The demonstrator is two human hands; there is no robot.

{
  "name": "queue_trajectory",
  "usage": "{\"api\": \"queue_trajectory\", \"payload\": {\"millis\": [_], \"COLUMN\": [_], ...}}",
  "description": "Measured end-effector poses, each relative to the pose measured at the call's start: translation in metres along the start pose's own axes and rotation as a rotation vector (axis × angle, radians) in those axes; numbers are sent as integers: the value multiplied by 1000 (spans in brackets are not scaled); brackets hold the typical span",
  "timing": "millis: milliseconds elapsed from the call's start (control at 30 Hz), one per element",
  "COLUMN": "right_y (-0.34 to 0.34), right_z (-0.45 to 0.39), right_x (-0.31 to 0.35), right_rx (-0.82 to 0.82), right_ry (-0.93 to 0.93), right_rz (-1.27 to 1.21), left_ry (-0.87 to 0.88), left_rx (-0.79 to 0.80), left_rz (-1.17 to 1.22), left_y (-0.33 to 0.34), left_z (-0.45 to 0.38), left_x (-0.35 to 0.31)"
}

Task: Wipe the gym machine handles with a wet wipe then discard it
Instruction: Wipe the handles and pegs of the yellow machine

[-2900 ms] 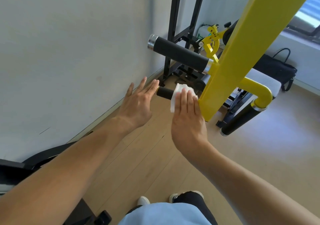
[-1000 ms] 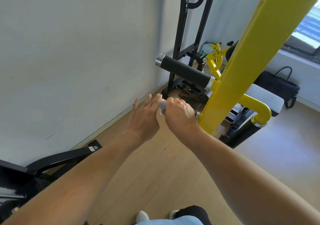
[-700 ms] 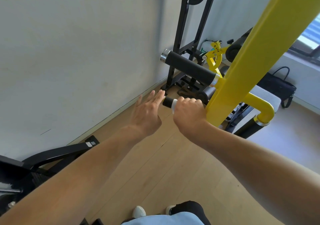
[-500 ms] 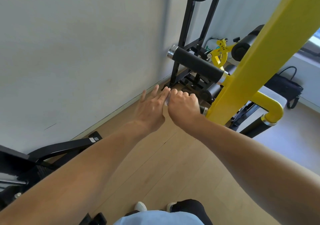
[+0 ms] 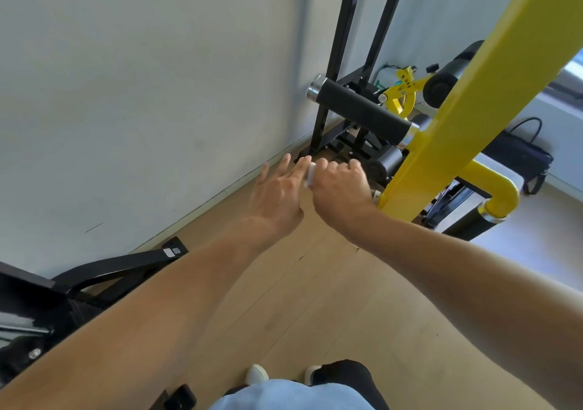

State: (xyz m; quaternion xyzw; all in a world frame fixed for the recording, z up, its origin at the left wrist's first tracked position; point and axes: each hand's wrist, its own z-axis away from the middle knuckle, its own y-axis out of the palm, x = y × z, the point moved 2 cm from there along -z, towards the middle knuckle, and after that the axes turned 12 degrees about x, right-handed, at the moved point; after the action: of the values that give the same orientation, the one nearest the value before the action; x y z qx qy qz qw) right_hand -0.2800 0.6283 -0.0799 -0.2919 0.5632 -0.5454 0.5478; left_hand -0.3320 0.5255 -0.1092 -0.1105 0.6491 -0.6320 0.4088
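Note:
My right hand [image 5: 339,185] is curled around the lower black handle of the yellow machine [image 5: 467,103], and the handle itself is hidden under my fist. A strip of the white wet wipe [image 5: 310,175] shows at the left edge of that fist. My left hand [image 5: 279,193] is flat with fingers spread, its fingertips touching the wipe at the handle's free end. A second, thicker black padded handle [image 5: 359,109] with a chrome cap sticks out higher up. Another black grip [image 5: 470,225] hangs from a yellow elbow on the right.
A grey wall [image 5: 142,94] runs close on the left. A black upright frame [image 5: 340,56] stands in the corner. A black machine base [image 5: 104,267] lies at lower left. A dark bag [image 5: 520,157] sits by the far wall. My shoes [image 5: 257,373] show on the wooden floor.
My right fist has slid back and forth along the lower handle with the wipe and now sits at its outer end. My left hand stays flat at the handle tip.

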Motion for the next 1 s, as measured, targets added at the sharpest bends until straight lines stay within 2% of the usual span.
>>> {"api": "queue_trajectory", "payload": {"millis": [67,233,300,367,467,500,567,667,733,767,800,867,933,1000], "right_y": [6,-5,-20,-37,-65,-71,-76,-74,-72,-70,-68,-66,-66,-66], "right_z": [-7,36,55,70,90,95,101,104,105,106,108,113,121,128], "right_x": [2,-11,-17,-23,-33,-36,-40,-45,-43,-41,-41,-45,-53,-61], "right_rx": [-28,117,123,118,92,35,-132,-515,-659,-707,-728,-647,-499,-425], "right_ry": [-1,66,-5,-85,-55,-32,11,10,-40,-94,-148,-212,-228,-189], "right_rz": [-56,301,268,2,-603,-751,-962,-946,-844,-810,-798,-856,-992,-1161], "left_ry": [-15,-35,-38,-21,-41,-60,-86,-60,18,59,94,120,141,184], "left_rx": [-11,-33,-12,-51,-234,-223,-93,101,102,48,-33,-186,-218,-185], "left_rz": [-26,-99,-52,17,317,457,670,940,1047,1035,972,830,839,906], "left_y": [-2,-6,-5,-8,-34,-45,-62,-85,-98,-104,-109,-114,-116,-117], "left_z": [1,5,4,6,23,29,38,45,47,47,48,51,53,55], "left_x": [2,2,5,3,-7,-11,-20,-37,-52,-58,-63,-71,-76,-80]}}
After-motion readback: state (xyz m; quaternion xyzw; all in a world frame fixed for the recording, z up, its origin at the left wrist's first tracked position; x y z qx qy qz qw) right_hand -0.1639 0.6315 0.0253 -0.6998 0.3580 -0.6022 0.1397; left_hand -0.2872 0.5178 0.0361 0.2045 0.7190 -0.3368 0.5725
